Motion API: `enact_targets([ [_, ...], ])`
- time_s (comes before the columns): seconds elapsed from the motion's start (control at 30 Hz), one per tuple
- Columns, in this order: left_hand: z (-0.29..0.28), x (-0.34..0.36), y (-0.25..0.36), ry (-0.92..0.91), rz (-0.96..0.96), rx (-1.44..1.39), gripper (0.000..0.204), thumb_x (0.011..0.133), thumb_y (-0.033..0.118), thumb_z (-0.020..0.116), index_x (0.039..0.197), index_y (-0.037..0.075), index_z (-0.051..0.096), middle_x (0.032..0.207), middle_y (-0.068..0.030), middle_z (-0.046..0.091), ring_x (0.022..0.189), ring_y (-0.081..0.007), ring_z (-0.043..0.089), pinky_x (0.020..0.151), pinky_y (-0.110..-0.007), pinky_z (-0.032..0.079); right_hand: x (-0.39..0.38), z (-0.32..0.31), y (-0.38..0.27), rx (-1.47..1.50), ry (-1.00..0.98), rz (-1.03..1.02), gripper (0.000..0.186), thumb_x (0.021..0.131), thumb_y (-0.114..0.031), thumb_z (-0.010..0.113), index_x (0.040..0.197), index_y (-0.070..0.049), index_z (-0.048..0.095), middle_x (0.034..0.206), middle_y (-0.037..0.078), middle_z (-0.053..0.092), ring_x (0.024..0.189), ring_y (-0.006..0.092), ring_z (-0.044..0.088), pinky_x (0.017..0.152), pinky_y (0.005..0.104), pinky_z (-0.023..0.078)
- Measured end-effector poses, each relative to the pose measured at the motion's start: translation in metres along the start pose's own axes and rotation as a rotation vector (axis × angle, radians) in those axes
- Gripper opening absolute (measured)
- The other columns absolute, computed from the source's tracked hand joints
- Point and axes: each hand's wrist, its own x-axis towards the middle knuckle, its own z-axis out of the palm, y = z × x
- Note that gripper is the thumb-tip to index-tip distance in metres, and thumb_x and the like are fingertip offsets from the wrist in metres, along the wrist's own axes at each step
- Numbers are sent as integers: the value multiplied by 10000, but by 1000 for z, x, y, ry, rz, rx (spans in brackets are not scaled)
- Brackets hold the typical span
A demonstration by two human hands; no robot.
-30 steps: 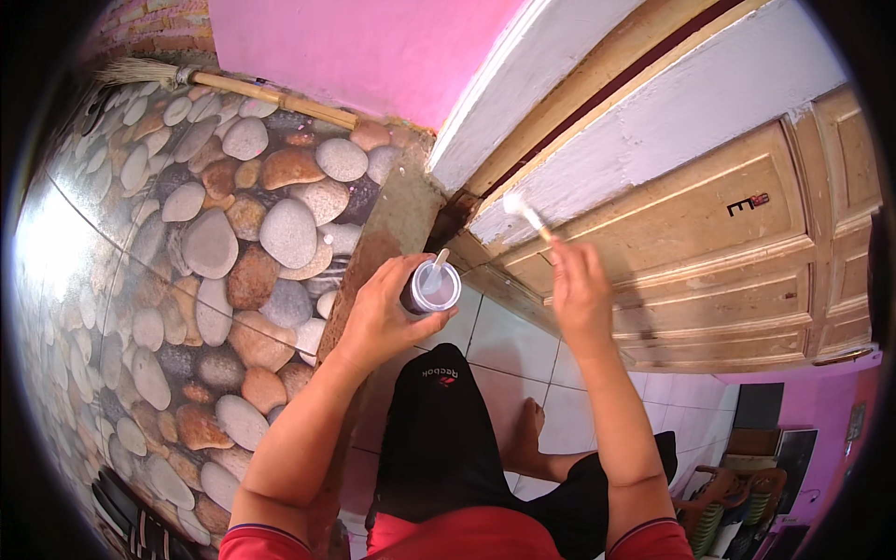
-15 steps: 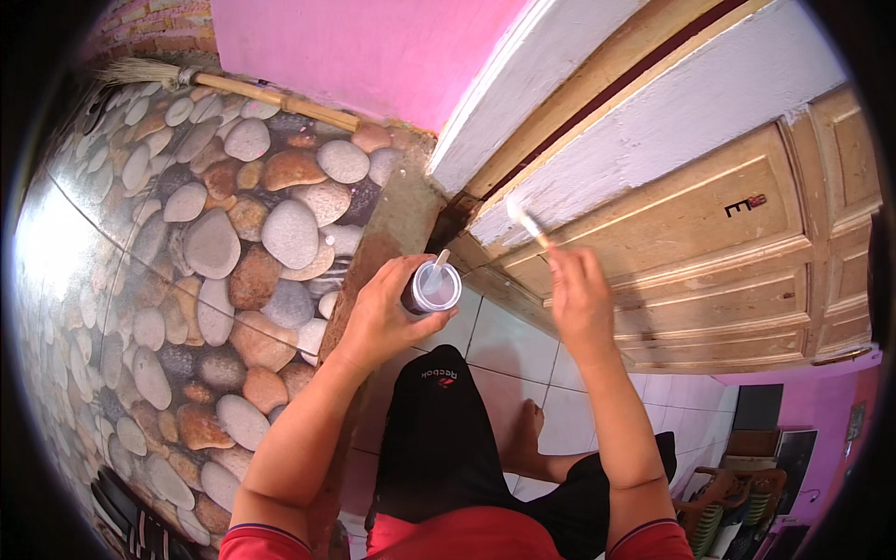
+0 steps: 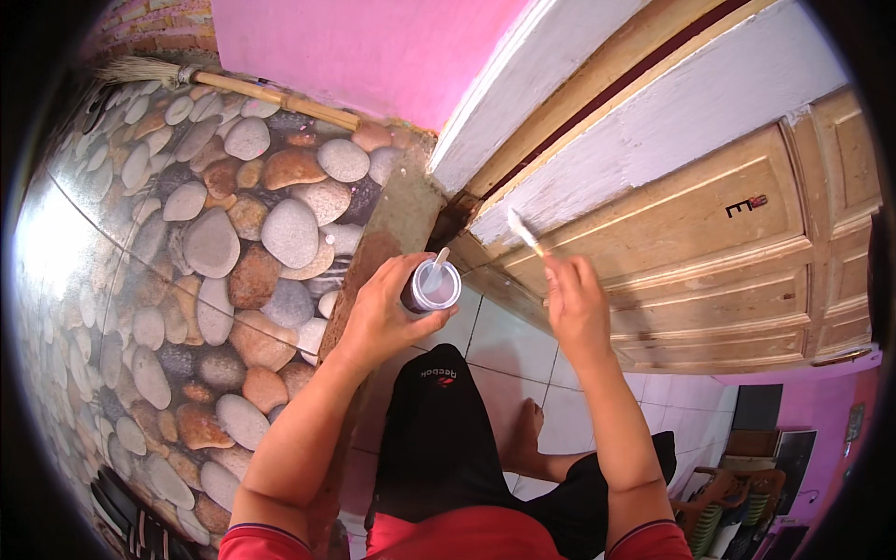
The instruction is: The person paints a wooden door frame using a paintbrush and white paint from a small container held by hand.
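Note:
A small plastic cup of white paint (image 3: pixel 436 286) is in my left hand (image 3: pixel 381 313), the fingers wrapped round its side. A pale stick (image 3: pixel 441 257) leans inside it against the rim. My right hand (image 3: pixel 577 301) grips a paintbrush (image 3: pixel 530 235) by its handle. The white-coated bristles touch the lower end of the white-painted strip on the wooden door (image 3: pixel 672 219). White paint covers that strip, with an uneven edge, while the panels beside it show bare brown wood.
A white door frame (image 3: pixel 504 79) stands beside the pink wall (image 3: pixel 355 56). On the pebble-patterned floor (image 3: pixel 210 243) lies a broom (image 3: pixel 271 96) with a bamboo handle. A concrete sill (image 3: pixel 401 210) borders white tiles (image 3: pixel 509 345). Wooden chairs (image 3: pixel 737 495) stand at the lower right.
My right hand and the paintbrush have shifted slightly down and to the left along the door. The left hand and the cup stay almost where they were.

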Motion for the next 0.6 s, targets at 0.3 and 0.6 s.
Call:
enact_targets([
  [0.3, -3, -3, -3, 8, -15, 13, 673, 725, 243, 910, 1282, -6, 625, 1187, -184, 683, 1103, -356, 683, 969, -422, 540, -6, -21, -16, 10, 209, 4, 182, 993, -86, 687, 1172, -67, 712, 1022, 113, 631, 861, 280, 662, 699, 396, 550],
  [0.6, 0, 1, 2, -5, -22, 2, 657, 737, 255, 905, 1278, 3, 632, 1180, -188, 687, 1091, -365, 687, 960, -431, 549, -40, 83, 17, 57, -74, 74, 186, 966, -22, 653, 1147, -42, 686, 990, 147, 594, 876, 375, 648, 748, 463, 536],
])
